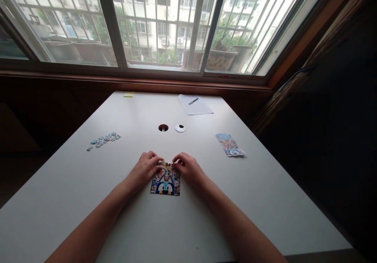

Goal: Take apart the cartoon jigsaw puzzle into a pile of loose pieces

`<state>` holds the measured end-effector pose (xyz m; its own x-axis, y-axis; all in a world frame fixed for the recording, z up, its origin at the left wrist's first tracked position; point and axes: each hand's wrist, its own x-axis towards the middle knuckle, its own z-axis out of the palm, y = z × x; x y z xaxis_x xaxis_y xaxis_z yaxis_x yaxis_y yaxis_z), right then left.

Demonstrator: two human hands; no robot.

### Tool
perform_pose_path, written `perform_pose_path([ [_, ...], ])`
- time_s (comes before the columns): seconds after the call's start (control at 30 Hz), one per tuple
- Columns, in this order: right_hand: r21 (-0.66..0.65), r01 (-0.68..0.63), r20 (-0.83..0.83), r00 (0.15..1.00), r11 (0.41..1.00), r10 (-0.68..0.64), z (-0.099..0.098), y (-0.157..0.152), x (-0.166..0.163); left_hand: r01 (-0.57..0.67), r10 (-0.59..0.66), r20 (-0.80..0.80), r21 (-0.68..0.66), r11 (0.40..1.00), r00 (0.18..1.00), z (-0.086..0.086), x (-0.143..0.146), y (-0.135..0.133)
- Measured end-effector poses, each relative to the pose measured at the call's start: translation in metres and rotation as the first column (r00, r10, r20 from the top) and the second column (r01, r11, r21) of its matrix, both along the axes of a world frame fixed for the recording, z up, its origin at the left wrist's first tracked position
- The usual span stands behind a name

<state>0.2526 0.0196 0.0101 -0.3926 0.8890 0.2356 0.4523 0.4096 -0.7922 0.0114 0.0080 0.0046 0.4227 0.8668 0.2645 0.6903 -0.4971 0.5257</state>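
A partly assembled jigsaw puzzle (165, 184) lies flat on the white table, showing a blue cartoon dog's face at its near edge. Its far edge is uneven. My left hand (147, 165) rests at the puzzle's upper left, fingers curled, with thumb and index finger on that corner. At the upper right, my right hand (188, 168) has thumb and index finger pinched at the puzzle's edge, on what looks like a small puzzle piece. The fingertips partly hide it. Several loose puzzle pieces (104, 140) lie in a pile to the left, apart from both hands.
A colourful picture sheet (230, 145) lies on the right of the table (141, 223). Beyond my hands are a round cable hole (163, 128) and its cover (180, 128). Farther back are paper (196, 108), a pen (193, 101) and yellow sticky notes (129, 94), below a barred window.
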Motion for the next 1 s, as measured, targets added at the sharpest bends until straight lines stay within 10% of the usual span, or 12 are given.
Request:
perform_pose_path([
  [0.67,0.111,0.046,-0.057,0.998,0.993,-0.04,0.0007,0.002,0.0029,-0.047,0.056,0.07,-0.116,0.992,0.996,0.0052,0.001,-0.0033],
  [1.0,-0.049,-0.02,0.264,0.964,0.999,0.032,0.0035,-0.0015,0.0043,-0.01,0.026,0.142,-0.112,0.994,0.989,0.0039,0.0005,-0.0083],
])
